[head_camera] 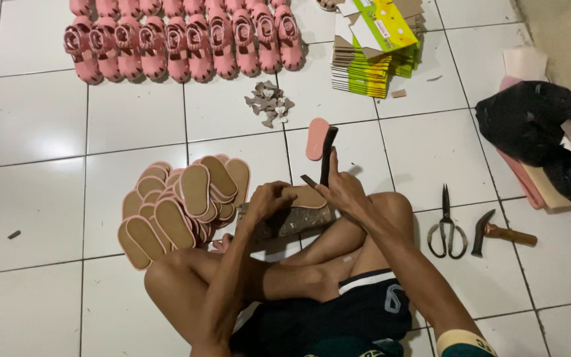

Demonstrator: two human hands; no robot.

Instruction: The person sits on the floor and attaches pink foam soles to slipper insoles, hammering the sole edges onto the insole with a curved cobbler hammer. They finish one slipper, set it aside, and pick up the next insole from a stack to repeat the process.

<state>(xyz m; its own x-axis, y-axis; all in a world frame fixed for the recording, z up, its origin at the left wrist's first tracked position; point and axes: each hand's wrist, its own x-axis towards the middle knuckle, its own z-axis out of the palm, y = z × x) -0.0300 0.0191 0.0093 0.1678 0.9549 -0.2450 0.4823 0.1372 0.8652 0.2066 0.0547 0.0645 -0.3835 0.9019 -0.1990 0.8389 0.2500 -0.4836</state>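
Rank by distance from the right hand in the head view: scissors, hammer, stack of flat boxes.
From the right hand:
1. Scissors, on the tile floor to its right.
2. Hammer, further right, just beyond the scissors.
3. Stack of flat boxes, far up at the top of the view.

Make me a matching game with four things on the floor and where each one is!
Things:
1. pink sandals
2. scissors
3. stack of flat boxes
4. pile of insoles

Places:
A. beside the wooden-handled hammer, past the person's right knee
B. in rows along the top of the picture
C. next to the left hand, fanned out on the tiles
D. at the top, right of the small grey scraps

Pairs: 1-B, 2-A, 3-D, 4-C
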